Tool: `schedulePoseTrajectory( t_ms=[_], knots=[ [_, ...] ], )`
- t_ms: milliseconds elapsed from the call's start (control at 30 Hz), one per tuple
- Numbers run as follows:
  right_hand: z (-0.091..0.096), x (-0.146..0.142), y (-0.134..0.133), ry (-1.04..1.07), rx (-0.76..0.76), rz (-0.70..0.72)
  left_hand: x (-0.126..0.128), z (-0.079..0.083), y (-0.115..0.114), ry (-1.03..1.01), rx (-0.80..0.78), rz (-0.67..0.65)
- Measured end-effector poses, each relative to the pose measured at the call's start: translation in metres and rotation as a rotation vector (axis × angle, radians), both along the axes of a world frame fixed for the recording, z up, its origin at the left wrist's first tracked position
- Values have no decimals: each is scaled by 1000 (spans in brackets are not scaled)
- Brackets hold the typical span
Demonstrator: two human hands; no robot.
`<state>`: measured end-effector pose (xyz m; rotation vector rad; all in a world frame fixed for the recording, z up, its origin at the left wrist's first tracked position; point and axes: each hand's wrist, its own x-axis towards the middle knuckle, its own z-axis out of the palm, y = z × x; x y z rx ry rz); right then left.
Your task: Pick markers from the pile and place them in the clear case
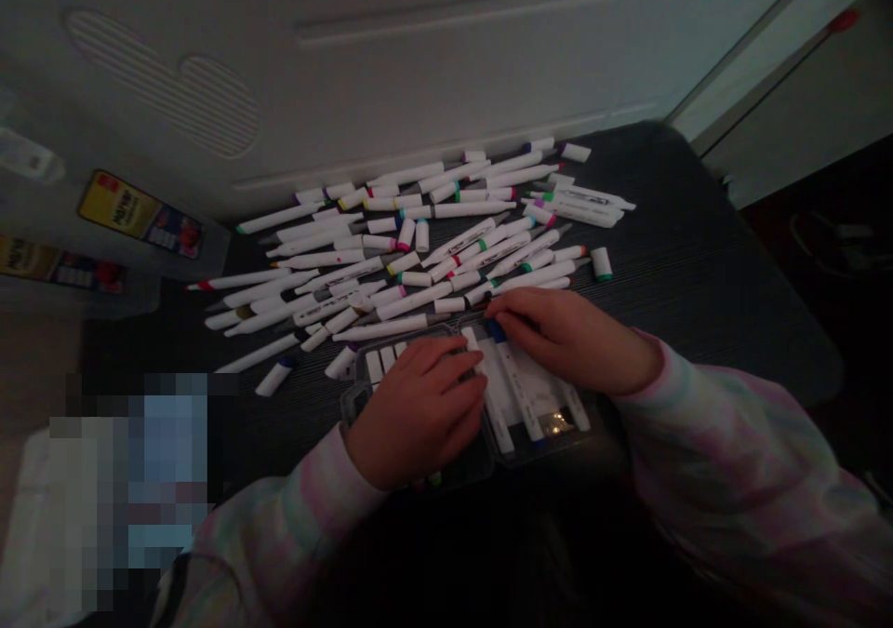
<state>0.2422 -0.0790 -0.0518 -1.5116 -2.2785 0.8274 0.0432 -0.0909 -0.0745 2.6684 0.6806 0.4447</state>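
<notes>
A clear plastic case [502, 460] lies opened out at the near edge of the dark table, with white markers in both halves. My left hand [419, 409] rests over its left half, fingers slightly bent and apart, their tips beside a white marker [497, 405]. The left palm hides part of that half. My right hand [558, 335] comes in from the right, its thumb and fingers closed at the far, blue end of a blue-ended marker [520, 386] in the right half. Another white marker [576, 407] lies beyond it, by a small gold-coloured patch [558, 423].
Many loose white markers [405, 302] and caps with coloured bands cover the dark table [732, 265] behind the case. A lone green-banded cap [601, 265] stands right of them. Clear bins with yellow labels [143, 214] stand left, against a pale panel [446, 79].
</notes>
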Motion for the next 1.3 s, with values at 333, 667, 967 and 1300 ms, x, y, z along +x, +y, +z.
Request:
schedulePoseTrajectory(
  t_ms=[333, 667, 967, 1300],
  knots=[
    [0, 0, 0, -2, -3, 2, 0, 3, 1, 17, -27, -56],
    [0, 0, 0, 12, -11, -10, 2, 7, -1, 205, -69, -86],
    [-2, 14, 9, 586, -245, -308, 4, 9, 0, 268, -82, -100],
    [-10, 20, 19, 936, -26, -577, 3, 8, -1, 258, -88, -89]
  ],
)
